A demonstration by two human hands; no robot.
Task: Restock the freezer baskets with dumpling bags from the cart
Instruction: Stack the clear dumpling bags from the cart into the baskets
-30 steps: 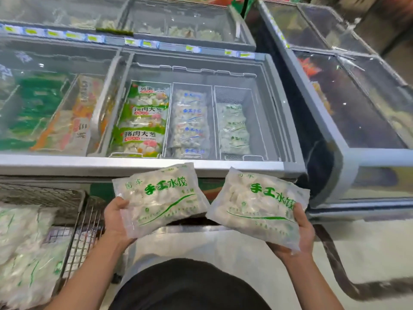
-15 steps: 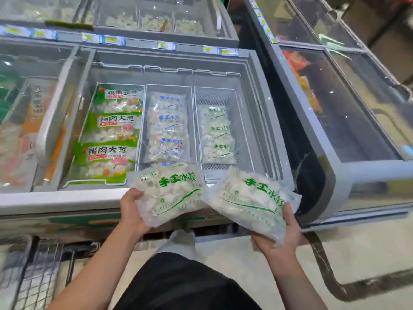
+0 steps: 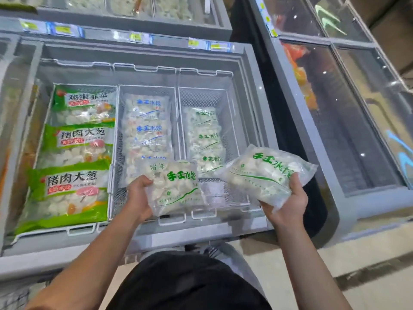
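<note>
My left hand (image 3: 137,198) grips a clear dumpling bag with green print (image 3: 176,186) by its left edge, over the front of the middle and right wire baskets. My right hand (image 3: 288,203) holds a second green-print dumpling bag (image 3: 263,173) from below, above the freezer's front right rim. The right wire basket (image 3: 232,104) holds a row of green-print bags (image 3: 205,139) with bare mesh at front and back. The middle basket (image 3: 120,139) holds blue-print bags (image 3: 147,128). The left basket holds large green-labelled bags (image 3: 76,157).
The open chest freezer has a grey rim (image 3: 178,231) near my waist. A closed glass-topped freezer (image 3: 357,130) stands to the right, with a dark gap between. Another freezer (image 3: 134,10) lies behind. A sliver of the wire cart (image 3: 13,296) shows at bottom left.
Both hands have carried the bags forward and over the open freezer. I have stepped closer, so the baskets fill more of the view and the cart has slid out at the left.
</note>
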